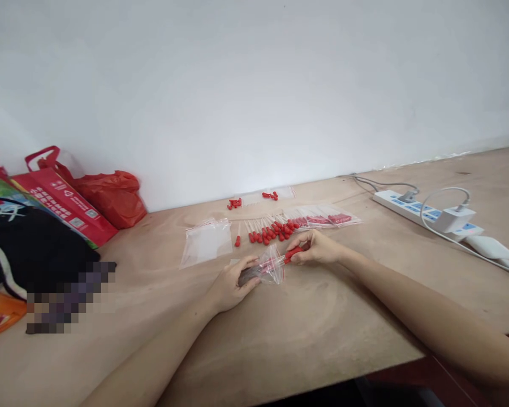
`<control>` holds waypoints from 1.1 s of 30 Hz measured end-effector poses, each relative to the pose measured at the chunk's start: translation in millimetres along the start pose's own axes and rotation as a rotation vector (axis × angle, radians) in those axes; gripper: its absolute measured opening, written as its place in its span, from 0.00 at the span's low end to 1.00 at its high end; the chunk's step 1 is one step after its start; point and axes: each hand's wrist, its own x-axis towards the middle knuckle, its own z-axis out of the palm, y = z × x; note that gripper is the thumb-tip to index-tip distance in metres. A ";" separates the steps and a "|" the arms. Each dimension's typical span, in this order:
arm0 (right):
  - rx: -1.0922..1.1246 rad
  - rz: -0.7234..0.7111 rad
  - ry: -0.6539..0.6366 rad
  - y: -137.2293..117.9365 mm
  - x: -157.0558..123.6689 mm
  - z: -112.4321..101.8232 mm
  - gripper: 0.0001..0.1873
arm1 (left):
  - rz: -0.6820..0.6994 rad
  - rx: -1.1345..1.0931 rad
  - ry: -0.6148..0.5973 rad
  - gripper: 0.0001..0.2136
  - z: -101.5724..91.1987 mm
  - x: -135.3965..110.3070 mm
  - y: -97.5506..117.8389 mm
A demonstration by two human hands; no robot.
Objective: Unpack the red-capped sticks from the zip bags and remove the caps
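Note:
My left hand is closed on a small clear plastic bag held just above the wooden table. My right hand pinches the red bulb of a dropper, whose thin clear tube points into the bag's open mouth. Just behind my hands lies a row of several more red-bulbed droppers. Filled bags lie to their right.
A stack of empty clear bags lies left of the droppers. Loose red bulbs sit near the white wall. A white power strip with plugs and cables is at right. Red bags and a black bag stand at left.

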 end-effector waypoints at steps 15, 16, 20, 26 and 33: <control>0.263 -0.060 0.528 -21.3 13.3 -58.1 0.12 | -0.017 0.069 0.237 0.14 -7.9 7.7 -7.6; 0.219 -0.091 0.548 -21.0 23.0 -51.7 0.13 | -0.023 0.103 0.305 0.14 -8.3 15.0 -9.6; -0.217 -0.254 0.663 -16.5 66.8 -10.0 0.08 | -0.054 0.205 0.361 0.22 -5.2 49.9 -21.9; -0.833 -0.351 0.487 -10.4 97.9 36.0 0.10 | -0.075 0.217 0.268 0.25 1.1 77.6 -43.5; -0.937 -0.308 0.288 -9.1 96.7 43.0 0.11 | -0.046 0.084 0.247 0.27 -2.7 71.3 -59.1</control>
